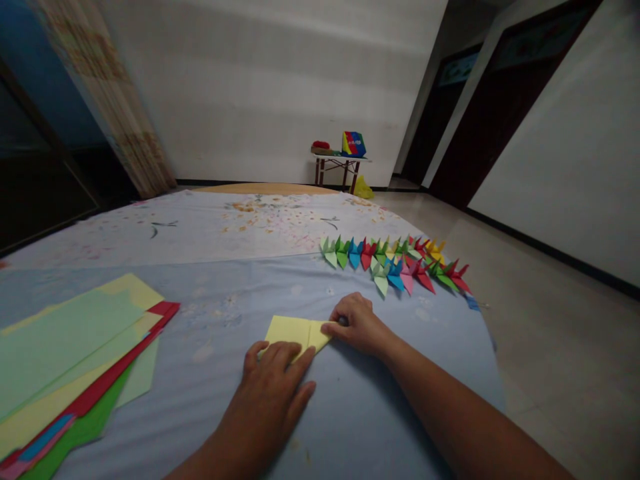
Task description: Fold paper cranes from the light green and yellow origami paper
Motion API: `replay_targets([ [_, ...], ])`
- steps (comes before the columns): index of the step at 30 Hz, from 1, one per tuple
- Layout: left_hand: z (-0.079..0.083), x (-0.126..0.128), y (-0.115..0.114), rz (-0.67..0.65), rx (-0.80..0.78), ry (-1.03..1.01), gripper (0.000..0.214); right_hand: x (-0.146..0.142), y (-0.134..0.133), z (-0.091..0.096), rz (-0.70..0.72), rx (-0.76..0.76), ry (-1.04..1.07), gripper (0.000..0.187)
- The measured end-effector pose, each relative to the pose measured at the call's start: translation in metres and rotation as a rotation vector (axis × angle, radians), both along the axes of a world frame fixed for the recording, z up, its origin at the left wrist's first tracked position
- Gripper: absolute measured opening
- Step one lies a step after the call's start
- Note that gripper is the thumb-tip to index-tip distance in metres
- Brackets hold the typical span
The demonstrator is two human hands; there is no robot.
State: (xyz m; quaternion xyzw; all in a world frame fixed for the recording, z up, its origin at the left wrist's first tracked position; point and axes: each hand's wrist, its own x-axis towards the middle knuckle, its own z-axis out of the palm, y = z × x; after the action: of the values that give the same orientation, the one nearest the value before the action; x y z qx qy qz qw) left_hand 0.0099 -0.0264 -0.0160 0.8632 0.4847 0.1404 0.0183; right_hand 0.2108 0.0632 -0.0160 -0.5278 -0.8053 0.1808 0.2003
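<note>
"Head view: where's the yellow paper (pixel 291 328)?"
"On the blue tablecloth (pixel 210 380); the left hand (pixel 273 383) lies open across its near edge, the right hand (pixel 359 325) pinches its right end."
"And the room?"
"Pale wall (pixel 260 93) ahead, curtain (pixel 107 93) left, dark door (pixel 505 100) right, small table (pixel 345 158) between."

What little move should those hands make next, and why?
Perhaps the right hand should press along the fold in the yellow paper: it is at the paper's narrow end, while the left hand lies on the paper, seemingly steadying it.
</note>
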Motion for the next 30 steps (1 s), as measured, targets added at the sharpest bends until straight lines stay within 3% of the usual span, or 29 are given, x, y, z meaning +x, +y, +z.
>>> replay_targets([
  [30,-0.003,0.010,-0.001,0.056,0.019,0.002,0.033,-0.005,0.002,-0.005,0.030,0.100,-0.065,0.018],
])
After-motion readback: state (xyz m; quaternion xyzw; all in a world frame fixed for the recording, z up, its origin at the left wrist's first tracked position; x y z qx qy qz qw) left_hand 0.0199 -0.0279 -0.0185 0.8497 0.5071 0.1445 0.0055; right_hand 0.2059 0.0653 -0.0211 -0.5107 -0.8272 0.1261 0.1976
